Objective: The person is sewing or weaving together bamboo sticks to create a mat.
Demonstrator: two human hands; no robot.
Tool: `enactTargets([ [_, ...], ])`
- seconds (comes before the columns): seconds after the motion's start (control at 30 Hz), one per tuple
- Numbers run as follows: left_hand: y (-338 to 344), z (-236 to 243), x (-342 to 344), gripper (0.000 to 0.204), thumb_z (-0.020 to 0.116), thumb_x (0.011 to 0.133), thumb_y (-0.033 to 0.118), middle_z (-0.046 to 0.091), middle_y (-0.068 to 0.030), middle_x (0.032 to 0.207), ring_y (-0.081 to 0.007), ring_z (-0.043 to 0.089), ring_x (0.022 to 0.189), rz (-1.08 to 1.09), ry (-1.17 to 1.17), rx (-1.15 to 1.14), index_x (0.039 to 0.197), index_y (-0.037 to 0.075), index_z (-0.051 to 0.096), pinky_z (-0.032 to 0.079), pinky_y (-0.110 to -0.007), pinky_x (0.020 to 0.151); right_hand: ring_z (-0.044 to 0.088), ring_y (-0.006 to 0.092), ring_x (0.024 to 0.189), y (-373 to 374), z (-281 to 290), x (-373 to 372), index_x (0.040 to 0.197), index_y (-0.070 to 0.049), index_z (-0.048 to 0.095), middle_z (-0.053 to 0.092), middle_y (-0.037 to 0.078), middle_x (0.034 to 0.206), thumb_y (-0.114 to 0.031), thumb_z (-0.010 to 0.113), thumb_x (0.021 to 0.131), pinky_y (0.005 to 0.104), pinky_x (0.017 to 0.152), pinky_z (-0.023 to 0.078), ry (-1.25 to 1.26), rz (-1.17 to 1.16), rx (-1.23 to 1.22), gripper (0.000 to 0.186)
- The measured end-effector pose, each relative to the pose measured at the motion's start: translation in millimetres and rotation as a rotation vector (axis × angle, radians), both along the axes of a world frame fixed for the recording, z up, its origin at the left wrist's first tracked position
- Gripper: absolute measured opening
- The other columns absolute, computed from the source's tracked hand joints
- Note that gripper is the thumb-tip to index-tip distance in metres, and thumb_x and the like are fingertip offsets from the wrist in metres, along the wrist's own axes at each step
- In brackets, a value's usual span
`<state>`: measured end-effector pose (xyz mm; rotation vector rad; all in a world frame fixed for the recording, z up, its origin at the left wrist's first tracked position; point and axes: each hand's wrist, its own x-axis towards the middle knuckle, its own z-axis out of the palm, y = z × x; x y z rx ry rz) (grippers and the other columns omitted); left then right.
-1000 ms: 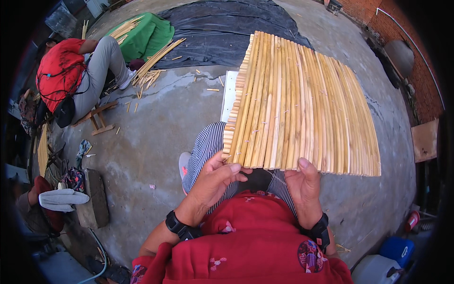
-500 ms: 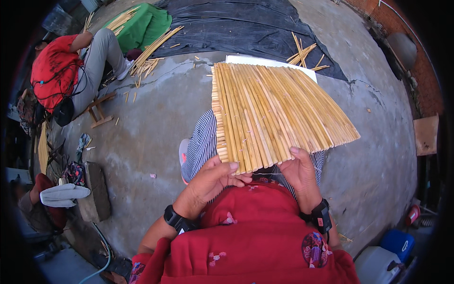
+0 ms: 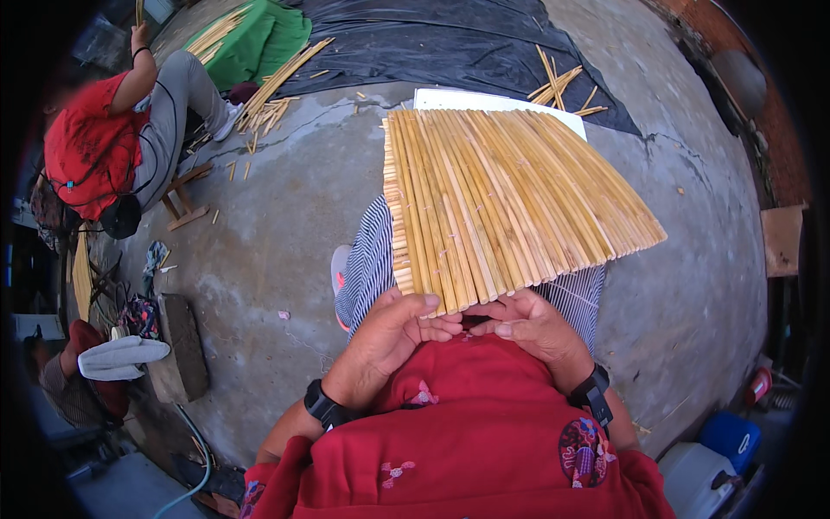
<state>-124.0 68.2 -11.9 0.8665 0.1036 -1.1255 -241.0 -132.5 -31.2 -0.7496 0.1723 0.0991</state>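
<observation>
A mat of yellow reed-like sticks (image 3: 510, 199), laid side by side and bound with thin thread, rests over my lap and knees. My left hand (image 3: 399, 333) grips its near left edge, thumb on top and fingers curled below. Beside it, my right hand (image 3: 532, 329) is closed just under the near edge, its thumb and fingers brought together. Whatever lies between those fingertips is too small to make out. A thin pale thread (image 3: 571, 291) crosses my striped trousers by the right hand. Behind the mat's far edge, a white board (image 3: 471, 101) shows partly.
At the far left a person in red (image 3: 95, 143) sits with one arm raised, holding thin sticks. Loose sticks lie by a green cloth (image 3: 268, 43) and on a black sheet (image 3: 432, 43). A concrete block (image 3: 179, 346) stands left, a blue container (image 3: 729, 439) lower right.
My right hand has let go of the mat's near edge and moved left, toward my left hand. My left hand keeps its grip. The person in red has raised an arm.
</observation>
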Motion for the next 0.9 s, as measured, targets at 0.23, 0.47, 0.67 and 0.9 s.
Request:
enactTargets([
  [0.23, -11.2, 2.9, -8.2, 0.031, 0.057, 0.088, 0.013, 0.069, -0.0188, 0.088, -0.0271, 0.070, 0.078, -0.039, 0.016, -0.023, 0.110, -0.008, 0.059, 0.058, -0.035, 0.073, 0.062, 0.0191, 0.098, 4.8, -26.2, 13.0, 0.125, -0.001, 0.054, 0.064, 0.011, 0.110, -0.004, 0.052, 0.093, 0.0318, 0.086, 0.051, 0.218, 0.151, -0.462, 0.032],
  [0.47, -8.6, -6.1, -11.9, 0.030, 0.058, 0.090, 0.014, 0.069, -0.0157, 0.091, -0.0222, 0.069, 0.078, -0.058, 0.059, -0.070, 0.114, -0.004, 0.058, 0.057, -0.031, 0.071, 0.062, 0.0172, 0.087, 11.5, -16.9, 20.9, 0.111, -0.002, 0.062, 0.066, 0.008, 0.097, -0.011, 0.054, 0.095, 0.0307, 0.076, 0.052, 0.268, 0.185, -0.651, 0.020],
  [0.67, -13.0, -0.4, -14.8, 0.031, 0.052, 0.091, 0.019, 0.069, -0.0148, 0.084, -0.0221, 0.068, 0.071, -0.025, 0.000, -0.013, 0.108, -0.006, 0.059, 0.056, -0.031, 0.068, 0.060, 0.0159, 0.083, 8.2, -13.3, 23.0, 0.109, -0.003, 0.062, 0.065, 0.007, 0.092, -0.016, 0.055, 0.096, 0.0293, 0.073, 0.051, 0.212, 0.226, -0.585, 0.020],
  [0.9, -11.8, -8.3, -12.0, 0.033, 0.047, 0.097, 0.028, 0.068, -0.0123, 0.083, -0.0176, 0.067, 0.065, -0.033, -0.070, -0.042, 0.111, -0.001, 0.056, 0.055, -0.026, 0.058, 0.060, 0.0154, 0.086, 7.9, -32.3, 20.5, 0.110, -0.004, 0.061, 0.064, 0.004, 0.094, -0.018, 0.056, 0.096, 0.0296, 0.076, 0.051, 0.002, 0.229, -0.638, 0.020],
])
